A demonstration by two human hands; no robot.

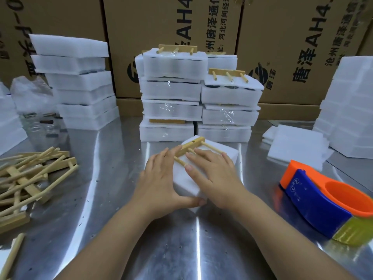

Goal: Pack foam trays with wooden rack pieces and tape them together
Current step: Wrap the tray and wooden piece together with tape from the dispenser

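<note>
Head view of a packing station on a reflective metal surface [113, 199]. At the centre, near the front edge, lies a white foam tray [181, 179], turned at an angle to the edges. A wooden rack piece [189, 147], a flat bar with three thin dowels, rests on top of the tray with its bar at the far corner.

The left hand [159, 178] lies against the tray's left side. Its fingers are extended toward the bar and its thumb is laid along the near corner; the grip is apart, clamped on nothing. The right hand [214, 178] lies flat on the tray's top, with straight fingers over the dowels; its grip is likewise apart, pressing rather than clasping.

Just behind the tray stand two adjoining stacks of taped foam packs [171, 89], each topped by a pack with a rack piece lying on it.

Toward the left edge lies a loose pile of rack pieces [30, 178]. Behind the pile are a clear plastic bag [34, 102] and a leaning stack of foam trays [80, 85].

Toward the right edge stand an orange and blue tape dispenser [323, 197], flat foam sheets [296, 146] and a further foam stack [351, 108]. Printed cardboard boxes [171, 17] close off the rear edge.
</note>
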